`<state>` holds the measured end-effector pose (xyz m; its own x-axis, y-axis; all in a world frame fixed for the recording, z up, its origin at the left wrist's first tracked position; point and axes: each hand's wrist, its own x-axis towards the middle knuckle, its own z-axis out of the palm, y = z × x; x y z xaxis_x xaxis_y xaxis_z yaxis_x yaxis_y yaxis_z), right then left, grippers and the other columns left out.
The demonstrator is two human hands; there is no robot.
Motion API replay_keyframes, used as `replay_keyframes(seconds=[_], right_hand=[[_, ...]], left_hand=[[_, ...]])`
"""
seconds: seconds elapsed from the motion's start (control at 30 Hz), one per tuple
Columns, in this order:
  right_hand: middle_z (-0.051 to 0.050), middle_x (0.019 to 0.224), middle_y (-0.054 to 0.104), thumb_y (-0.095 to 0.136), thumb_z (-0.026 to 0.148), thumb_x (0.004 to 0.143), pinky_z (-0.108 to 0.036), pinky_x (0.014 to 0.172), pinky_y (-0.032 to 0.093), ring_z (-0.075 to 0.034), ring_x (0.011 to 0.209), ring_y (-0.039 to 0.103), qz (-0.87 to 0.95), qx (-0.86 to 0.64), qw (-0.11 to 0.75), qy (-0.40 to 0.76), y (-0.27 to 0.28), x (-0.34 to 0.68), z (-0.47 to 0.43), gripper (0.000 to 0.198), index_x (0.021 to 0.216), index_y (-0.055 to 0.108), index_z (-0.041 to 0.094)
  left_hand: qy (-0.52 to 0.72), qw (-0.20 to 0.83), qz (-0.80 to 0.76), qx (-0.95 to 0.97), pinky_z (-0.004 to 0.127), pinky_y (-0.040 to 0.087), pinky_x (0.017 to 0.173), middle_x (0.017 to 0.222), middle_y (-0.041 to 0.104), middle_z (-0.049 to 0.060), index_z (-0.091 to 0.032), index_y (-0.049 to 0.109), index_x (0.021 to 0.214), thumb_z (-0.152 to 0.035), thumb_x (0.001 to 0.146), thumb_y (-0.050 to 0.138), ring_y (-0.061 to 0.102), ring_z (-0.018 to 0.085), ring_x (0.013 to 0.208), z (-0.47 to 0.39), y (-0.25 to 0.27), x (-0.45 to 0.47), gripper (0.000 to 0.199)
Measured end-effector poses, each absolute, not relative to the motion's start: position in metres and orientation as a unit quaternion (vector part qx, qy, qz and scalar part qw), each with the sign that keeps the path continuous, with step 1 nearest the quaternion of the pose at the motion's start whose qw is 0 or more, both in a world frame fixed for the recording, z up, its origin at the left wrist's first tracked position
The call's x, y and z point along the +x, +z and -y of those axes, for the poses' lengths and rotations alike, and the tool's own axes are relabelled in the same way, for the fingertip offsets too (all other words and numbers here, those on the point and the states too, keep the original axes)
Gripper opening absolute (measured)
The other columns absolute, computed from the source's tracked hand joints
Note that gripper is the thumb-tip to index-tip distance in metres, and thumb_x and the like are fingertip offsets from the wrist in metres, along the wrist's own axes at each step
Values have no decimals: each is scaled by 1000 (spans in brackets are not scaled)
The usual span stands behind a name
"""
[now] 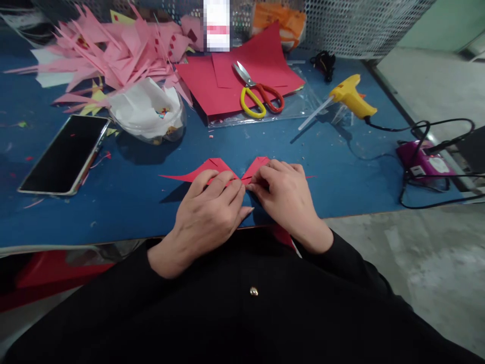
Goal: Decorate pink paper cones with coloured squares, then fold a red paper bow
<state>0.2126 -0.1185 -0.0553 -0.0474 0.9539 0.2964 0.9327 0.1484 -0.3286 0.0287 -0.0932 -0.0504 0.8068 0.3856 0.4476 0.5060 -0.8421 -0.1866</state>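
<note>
Two red paper wings (209,169), thin-tipped, seemingly joined.

Dim light, soft shadows under the folded red paper (212,164), stretched edges, pixelated top patch (216,25)

the folded paper (215,165) is showing red, as are the large sheets (200,83). the tabletop (227,144) is showing blue. the scissors (250,83) are mixing yellow, orange-red and silver. the glue gun (352,97) is showing yellow, the socket box (425,161) purple. the cut paper (125,55) is showing pink, bearing dark red diamonds in places.
</note>
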Motion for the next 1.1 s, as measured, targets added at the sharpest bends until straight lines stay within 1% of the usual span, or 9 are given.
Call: replay_keyframes(seconds=[0.07,0.2,0.33,0.4,0.53,0.67,0.83,0.97,1.1], right_hand=[[-3,81,68,64,20,91,-36,77,32,-22,79,60,719,-655,230,30,-54,216,119,16,75,64,21],[-1,78,66,70,20,88,-36,76,32,-21,77,60,710,-667,222,44,-51,224,120,15,73,65,21],[-1,77,65,69,21,88,-35,75,31,-20,75,59,712,-670,209,35,-50,225,120,15,74,64,21],[-2,78,65,68,20,88,-36,75,31,-20,75,58,715,-668,203,28,-51,224,120,14,75,65,21],[-3,79,66,67,21,89,-36,76,31,-21,77,59,715,-671,198,25,-51,223,121,13,76,65,20],[-2,79,66,68,23,89,-36,78,32,-21,78,60,700,-685,198,36,-50,229,123,16,74,64,20],[0,74,64,70,25,87,-33,74,34,-17,71,58,675,-704,203,85,-44,244,124,20,70,62,20],[0,75,64,71,24,86,-32,73,34,-18,73,58,676,-705,196,81,-44,249,123,20,69,61,20],[0,78,65,69,23,87,-34,76,33,-19,77,60,689,-697,184,72,-46,249,124,17,72,60,20]], left_hand=[[-196,143,231,-942,45,45,96,104,75,11,-10,72,108,-37,100,54,66,30,105,92,-50,29,34],[-194,115,238,-945,46,46,97,107,75,12,-13,71,112,-38,100,53,66,30,108,92,-51,27,33],[-197,122,240,-943,46,47,98,108,76,11,-14,71,112,-39,100,52,66,30,108,93,-52,27,34],[-198,130,245,-940,47,47,100,107,76,11,-12,71,115,-40,100,52,65,30,108,94,-51,27,37],[-167,138,242,-946,53,42,108,107,74,14,-9,67,125,-43,101,50,64,32,111,94,-48,29,45],[-147,150,230,-950,60,34,115,106,72,15,-9,68,122,-45,101,47,63,33,111,94,-47,31,47],[-161,147,236,-947,60,30,119,105,73,13,-15,70,121,-48,100,47,64,32,109,94,-50,31,46],[-185,143,231,-944,58,27,121,105,73,13,-11,71,118,-52,99,44,64,32,109,94,-52,33,53],[-199,125,220,-947,59,26,121,105,73,16,-3,69,116,-54,99,44,64,34,109,96,-51,40,59]])
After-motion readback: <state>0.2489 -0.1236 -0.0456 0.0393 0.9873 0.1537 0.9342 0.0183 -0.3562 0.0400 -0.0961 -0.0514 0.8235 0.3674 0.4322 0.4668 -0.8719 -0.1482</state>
